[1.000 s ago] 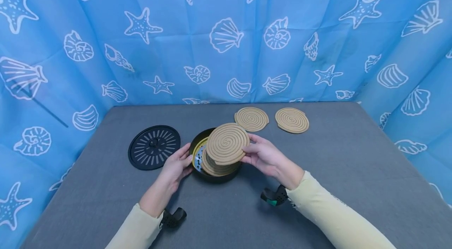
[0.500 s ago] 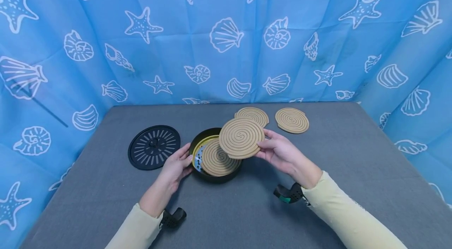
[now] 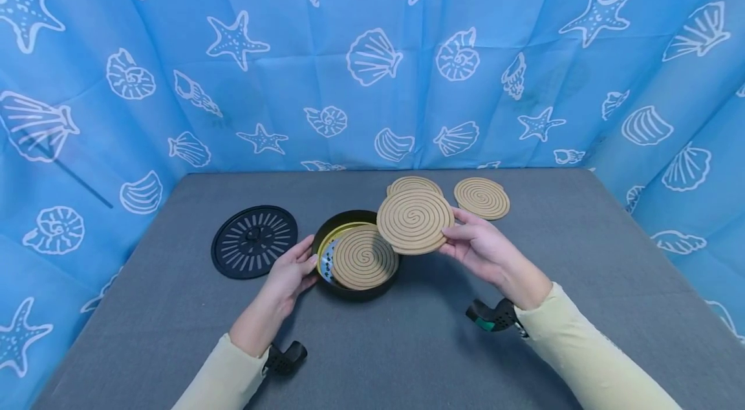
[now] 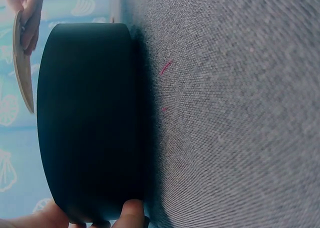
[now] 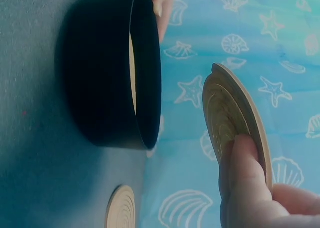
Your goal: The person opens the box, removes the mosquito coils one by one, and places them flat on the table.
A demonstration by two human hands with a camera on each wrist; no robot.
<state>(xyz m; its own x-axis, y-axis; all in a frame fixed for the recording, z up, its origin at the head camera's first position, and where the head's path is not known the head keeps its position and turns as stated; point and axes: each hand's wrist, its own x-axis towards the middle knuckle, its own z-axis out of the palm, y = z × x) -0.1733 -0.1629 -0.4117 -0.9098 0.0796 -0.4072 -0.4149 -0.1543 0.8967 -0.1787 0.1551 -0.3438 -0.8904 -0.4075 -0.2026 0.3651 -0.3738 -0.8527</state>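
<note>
In the head view my left hand (image 3: 286, 279) grips the left side of a round black tin (image 3: 352, 295), with fingers bent around its wall. A tan spiral mosquito coil (image 3: 362, 262) lies inside, over a yellow-rimmed blue printed piece (image 3: 326, 261). Above the tin's right side, my right hand (image 3: 480, 249) pinches a second mosquito coil (image 3: 414, 221) by its right edge, thumb on top and fingers underneath. The right wrist view shows this held coil (image 5: 232, 110) tilted and apart from the tin (image 5: 105, 73).
A black slotted lid (image 3: 254, 256) lies left of the tin. Two more coils rest at the back of the grey table (image 3: 582, 268): one (image 3: 413, 183) partly hidden by the held coil, another (image 3: 482, 198) to its right. A blue shell-patterned curtain (image 3: 372, 99) hangs behind.
My right hand has moved to the right and slightly back with its coil, uncovering more of the coil in the tin. The left hand and tin have stayed put.
</note>
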